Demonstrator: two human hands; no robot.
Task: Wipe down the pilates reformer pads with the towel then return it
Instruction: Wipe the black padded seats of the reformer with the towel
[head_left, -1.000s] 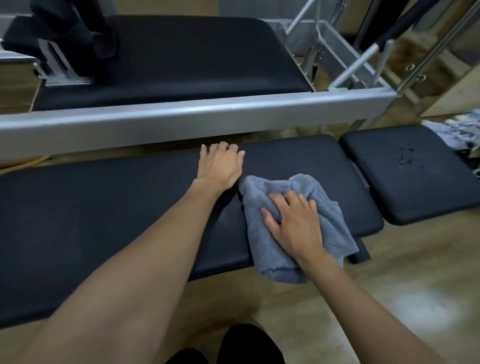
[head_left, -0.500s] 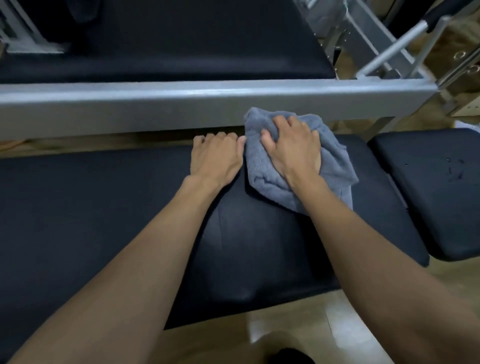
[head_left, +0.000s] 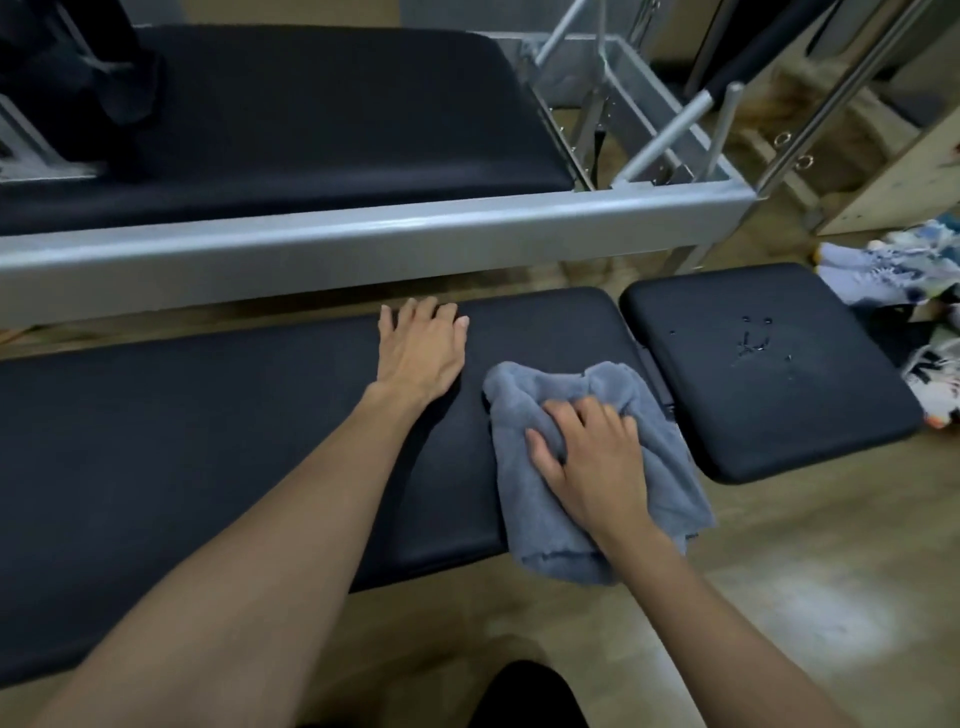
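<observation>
A long black pad (head_left: 208, 441) runs across the middle of the view. My right hand (head_left: 587, 457) presses a crumpled grey-blue towel (head_left: 524, 509) onto its right end, fingers curled into the cloth, and the towel hangs over the near edge. My left hand (head_left: 421, 348) lies flat on the pad with fingers apart, just left of the towel and holding nothing. A smaller square black pad (head_left: 763, 374) sits to the right with a few droplets on it. A second black pad (head_left: 311, 114) lies beyond a silver frame rail (head_left: 363, 239).
Metal bars and a footbar (head_left: 670, 130) rise at the upper right. Patterned shoes (head_left: 883, 270) and cloth lie on the wooden floor at the far right. A dark object (head_left: 78, 78) stands on the far pad at upper left. Bare floor (head_left: 779, 597) lies near me.
My right hand has drawn the towel back from the pad's far edge near the rail toward the near edge. My left hand has stayed flat in the same spot.
</observation>
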